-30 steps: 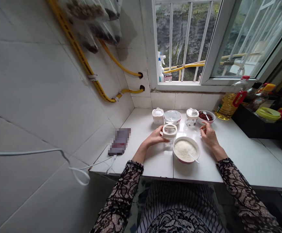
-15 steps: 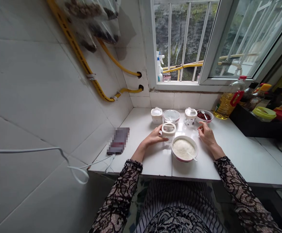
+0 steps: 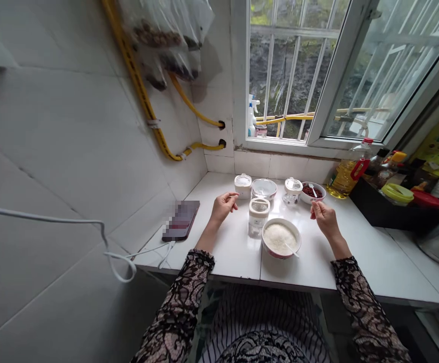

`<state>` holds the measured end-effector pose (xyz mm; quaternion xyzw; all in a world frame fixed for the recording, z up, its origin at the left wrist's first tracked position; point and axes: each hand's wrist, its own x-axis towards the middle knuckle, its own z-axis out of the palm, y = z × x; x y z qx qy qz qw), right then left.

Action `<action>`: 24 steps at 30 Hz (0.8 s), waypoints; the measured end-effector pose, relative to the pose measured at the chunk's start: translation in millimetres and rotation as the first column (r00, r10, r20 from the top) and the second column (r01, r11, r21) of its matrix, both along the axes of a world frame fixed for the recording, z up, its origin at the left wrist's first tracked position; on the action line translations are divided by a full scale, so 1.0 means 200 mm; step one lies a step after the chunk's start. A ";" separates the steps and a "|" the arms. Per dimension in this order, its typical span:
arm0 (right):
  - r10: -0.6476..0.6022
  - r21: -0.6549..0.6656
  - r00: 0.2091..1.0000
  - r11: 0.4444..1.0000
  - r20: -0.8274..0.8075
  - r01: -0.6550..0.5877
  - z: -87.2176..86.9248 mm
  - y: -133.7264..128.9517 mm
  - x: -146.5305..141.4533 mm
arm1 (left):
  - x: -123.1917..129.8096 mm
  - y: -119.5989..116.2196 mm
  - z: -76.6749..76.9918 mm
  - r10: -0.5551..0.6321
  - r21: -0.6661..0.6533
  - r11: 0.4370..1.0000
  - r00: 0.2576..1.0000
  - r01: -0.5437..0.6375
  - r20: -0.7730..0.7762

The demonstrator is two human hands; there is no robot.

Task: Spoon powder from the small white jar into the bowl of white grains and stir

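My left hand [image 3: 224,207] hovers over the white counter [image 3: 219,252], holding nothing, just short of a small white-lidded jar [image 3: 243,185]. A clear jar with a cream lid [image 3: 259,218] stands to its right, apart from my fingers. My right hand [image 3: 325,219] is also empty, its fingers loosely curled near a pink-rimmed bowl of red beans [image 3: 312,192] holding a spoon. In front, a bowl of white grains [image 3: 280,238] holds a spoon. A lidded glass dish [image 3: 263,189] and a small glass jar [image 3: 292,190] stand at the back.
A pixelated phone [image 3: 181,220] lies on the left of the counter, with a white cable running off it. Behind the counter are a window [image 3: 287,65] and yellow gas hoses [image 3: 139,85]. A bottle of cooking oil [image 3: 345,175] and a black tray of bottles [image 3: 389,201] stand to the right.
My left hand has let go of the cream-lidded jar and moved back toward the small white jar. The view has tilted and shifted slightly.
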<state>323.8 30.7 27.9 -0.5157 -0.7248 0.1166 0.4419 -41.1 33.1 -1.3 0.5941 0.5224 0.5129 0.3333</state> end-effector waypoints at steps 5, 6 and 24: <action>0.188 -0.147 0.982 0.972 0.029 -0.182 0.02 -0.20 0.01 | -0.01 -0.18 0.07 0.126 0.119 0.985 0.992 -0.121 -0.031; 0.205 -0.168 0.978 0.966 0.031 -0.197 0.00 -0.26 0.01 | 0.01 -0.25 0.07 0.128 0.145 0.982 0.991 -0.121 -0.042; 0.062 -0.067 0.977 0.995 -0.205 -0.077 -0.35 -0.58 -0.22 | 0.65 -0.75 -0.31 0.001 0.240 0.969 0.978 0.050 -0.207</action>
